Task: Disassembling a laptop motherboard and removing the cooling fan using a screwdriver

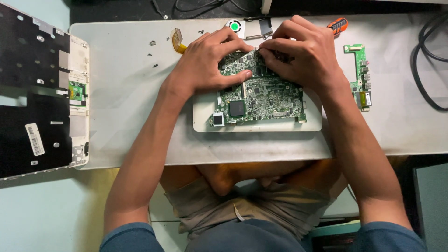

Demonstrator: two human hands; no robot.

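Note:
A green laptop mainboard lies on a white laptop shell in the middle of the grey work mat. My left hand rests on the board's upper left, thumb pressing its surface, fingers curled at the top edge. My right hand covers the upper right corner, fingertips pinching something small at the board's top edge beside the left fingers. What the fingertips grip is hidden.
A dismantled laptop keyboard frame lies at the left, underside up. A small green daughter board sits at the right, black cables beyond it. A fan, metal bracket, orange-handled screwdriver, orange ribbon cable and loose screws lie behind.

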